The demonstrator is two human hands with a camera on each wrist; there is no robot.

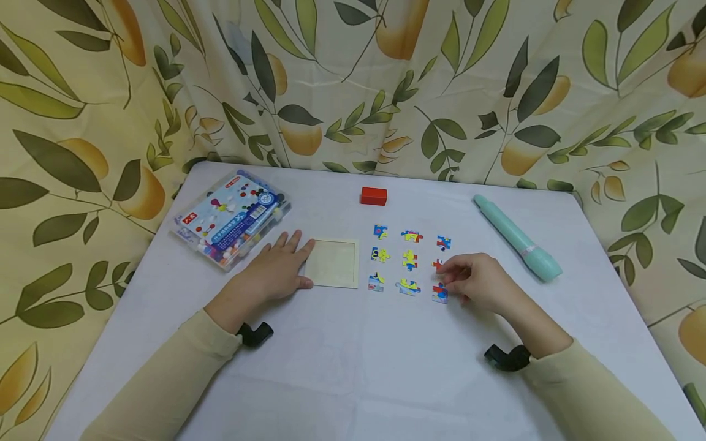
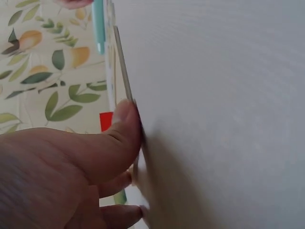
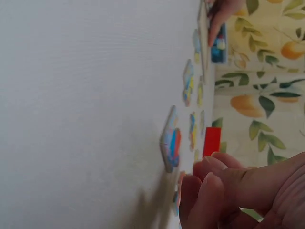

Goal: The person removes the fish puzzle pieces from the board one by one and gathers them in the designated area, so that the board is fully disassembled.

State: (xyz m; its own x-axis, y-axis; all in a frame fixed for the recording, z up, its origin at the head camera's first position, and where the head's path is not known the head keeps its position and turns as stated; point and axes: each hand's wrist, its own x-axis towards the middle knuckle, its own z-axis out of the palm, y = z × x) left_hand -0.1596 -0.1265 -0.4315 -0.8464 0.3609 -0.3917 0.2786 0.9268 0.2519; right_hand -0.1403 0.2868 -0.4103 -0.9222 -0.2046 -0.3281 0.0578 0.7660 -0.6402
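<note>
My left hand (image 1: 278, 269) lies at the left edge of a shallow square wooden tray (image 1: 333, 263), its fingers spread and its thumb against the rim. In the left wrist view, the thumb (image 2: 125, 125) presses the tray's thin edge. Several colourful jigsaw pieces lie apart in rows right of the tray. My right hand (image 1: 480, 278) is bent over the right column, fingertips beside a red jigsaw piece (image 1: 437, 264) they partly hide. Just below it lies a blue and red piece (image 1: 439, 293). Between the loosely bent fingers (image 3: 209, 191) in the right wrist view, no piece shows.
A clear plastic case (image 1: 231, 214) with small coloured items stands at the back left. A red block (image 1: 374, 196) sits behind the pieces. On the right lies a mint-green tube-shaped object (image 1: 518, 239). A leaf-patterned curtain (image 1: 353, 86) hangs behind the white table (image 1: 309, 380).
</note>
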